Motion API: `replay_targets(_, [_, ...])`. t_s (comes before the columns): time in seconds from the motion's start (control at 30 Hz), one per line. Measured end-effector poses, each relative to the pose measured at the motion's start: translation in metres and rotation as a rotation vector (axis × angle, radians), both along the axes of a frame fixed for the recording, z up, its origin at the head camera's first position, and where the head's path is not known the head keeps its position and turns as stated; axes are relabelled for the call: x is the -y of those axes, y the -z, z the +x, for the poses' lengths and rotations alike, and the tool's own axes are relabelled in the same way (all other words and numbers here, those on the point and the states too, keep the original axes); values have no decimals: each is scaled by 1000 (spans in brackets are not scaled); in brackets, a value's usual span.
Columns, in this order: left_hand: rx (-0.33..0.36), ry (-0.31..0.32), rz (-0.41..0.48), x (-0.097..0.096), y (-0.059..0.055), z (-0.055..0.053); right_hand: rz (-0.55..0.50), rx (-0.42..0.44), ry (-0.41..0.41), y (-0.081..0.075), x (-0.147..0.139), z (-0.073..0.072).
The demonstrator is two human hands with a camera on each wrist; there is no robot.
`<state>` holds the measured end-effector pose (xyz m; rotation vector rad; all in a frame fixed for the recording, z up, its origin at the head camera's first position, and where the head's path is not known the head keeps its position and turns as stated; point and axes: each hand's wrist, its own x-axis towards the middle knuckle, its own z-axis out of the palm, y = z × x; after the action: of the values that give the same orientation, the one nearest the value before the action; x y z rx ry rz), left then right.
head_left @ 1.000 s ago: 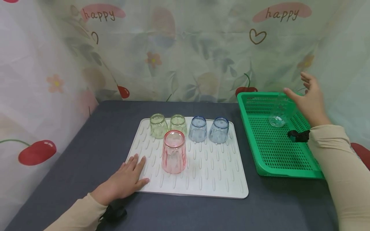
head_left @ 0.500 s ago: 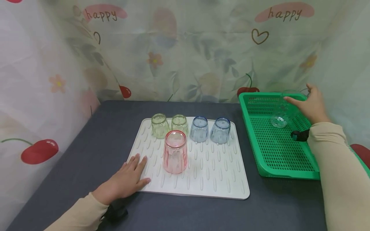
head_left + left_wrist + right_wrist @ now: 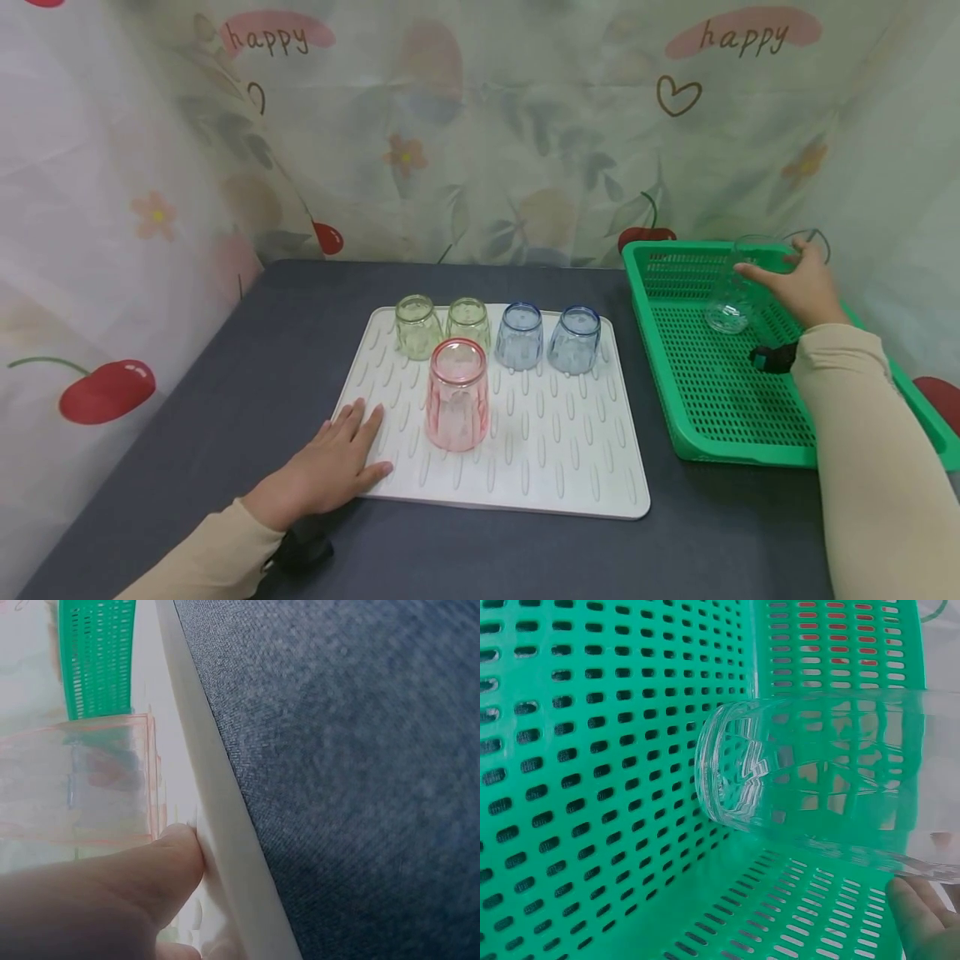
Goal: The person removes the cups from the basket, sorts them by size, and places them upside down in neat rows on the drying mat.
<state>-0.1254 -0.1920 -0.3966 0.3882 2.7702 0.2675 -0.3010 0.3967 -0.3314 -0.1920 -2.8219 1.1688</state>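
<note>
My left hand (image 3: 326, 467) lies flat with spread fingers on the left front edge of a white ridged drying mat (image 3: 570, 467). Right of its fingers, a tall pink-tinted glass (image 3: 457, 400) stands on the mat. Its side and rim also show beside the thumb in the left wrist view. My right hand (image 3: 806, 287) is over the back of a green basket (image 3: 667, 400), thumb and fingers round the upper part of a tall clear glass (image 3: 729, 300). In the right wrist view, the clear glass (image 3: 810, 780) has its thick base toward the basket floor, with fingertips at its upper side.
Two green-tinted glasses (image 3: 418, 329) and two blue-tinted glasses (image 3: 575, 342) stand in a row along the mat's back edge. The basket's raised walls surround the clear glass. A printed curtain (image 3: 480, 150) hangs behind the dark table (image 3: 217, 375).
My right hand has come down from above the basket onto the clear glass, and its fingers have closed in round it. The left hand stays on the mat.
</note>
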Motion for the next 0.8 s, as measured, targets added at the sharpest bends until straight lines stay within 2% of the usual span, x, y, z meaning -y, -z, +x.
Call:
replay_targets(0.23, [-28,7,11,0,2,1,-24,5,20,3,1,2])
replay_targets(0.4, [-19,-1,13,2,4,0,-25,1,44,2,5,4])
replay_targets(0.8, [-27,21,1,4,2,-4,-39,47,30,-16,21,15])
